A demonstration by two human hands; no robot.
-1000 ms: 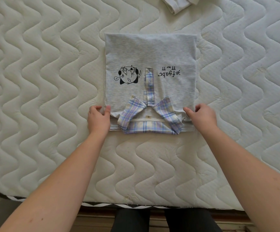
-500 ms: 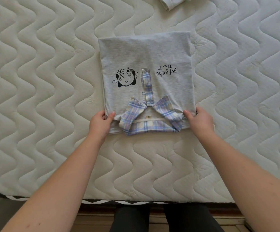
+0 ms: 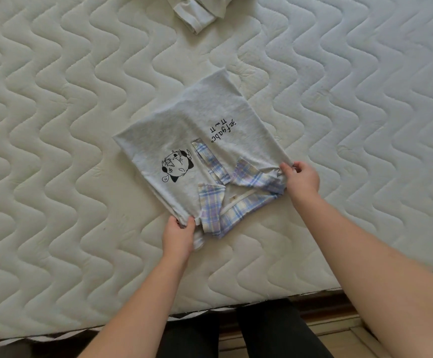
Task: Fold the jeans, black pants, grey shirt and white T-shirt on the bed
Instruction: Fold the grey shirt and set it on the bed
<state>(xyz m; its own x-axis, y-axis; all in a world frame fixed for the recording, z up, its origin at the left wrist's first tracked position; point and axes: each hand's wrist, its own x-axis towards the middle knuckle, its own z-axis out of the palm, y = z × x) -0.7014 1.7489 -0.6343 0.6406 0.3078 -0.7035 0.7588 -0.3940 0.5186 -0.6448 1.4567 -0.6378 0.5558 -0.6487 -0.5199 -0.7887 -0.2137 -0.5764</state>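
Note:
The grey shirt, folded into a square with a plaid collar and a cartoon print, lies turned at an angle in the middle of the bed. My left hand pinches its near left corner. My right hand pinches the near right corner beside the collar. Both held corners look raised a little off the mattress. A white garment, probably the white T-shirt, lies bunched at the far edge of the view. Jeans and black pants are out of sight.
The quilted white mattress spreads wide on all sides of the shirt. Its near edge runs just in front of my legs, with wooden floor below.
Both hands have closed on the shirt's near corners. The shirt has swung counter-clockwise, its right side now farther from me, and the near edge has lifted.

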